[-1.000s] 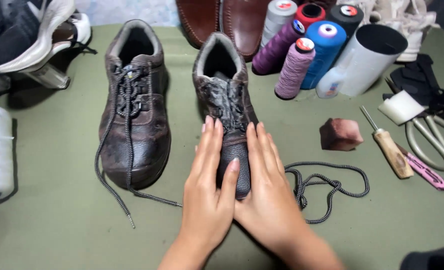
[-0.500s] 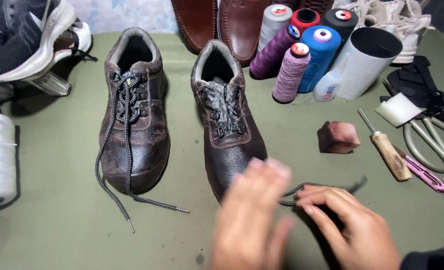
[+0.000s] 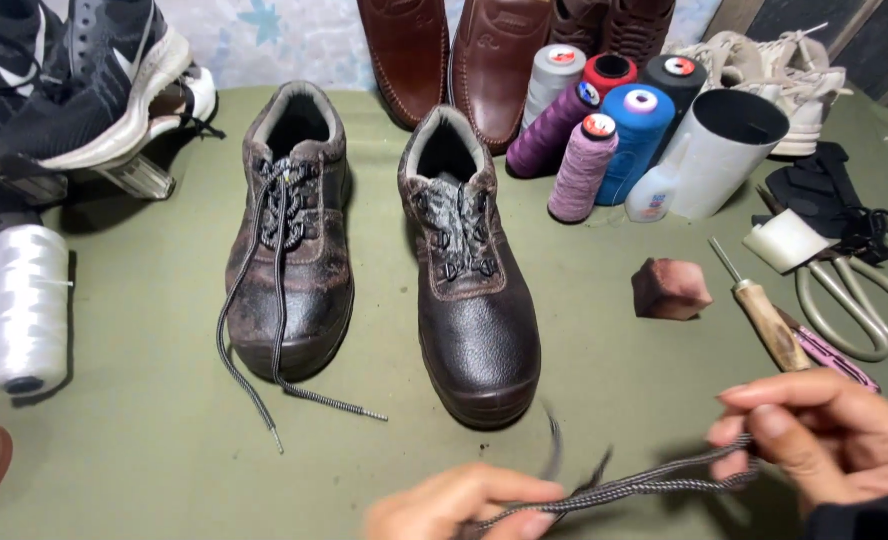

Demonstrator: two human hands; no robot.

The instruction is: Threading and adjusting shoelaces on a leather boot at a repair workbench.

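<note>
Both hands, left hand [image 3: 464,500] and right hand [image 3: 824,440], pinch the grey shoelace [image 3: 644,485]; best held taut and untwisted near the unlaced boot [image 3: 469,290].

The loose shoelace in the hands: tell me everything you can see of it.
The shoelace is a thin, woven cord speckled dark and light grey. It runs nearly level between the left hand and the right hand, both pinching it, in front of the unlaced brown shoe. It looks doubled, with a blurred loop rising near the left hand. Its tips cannot be made out.
</note>
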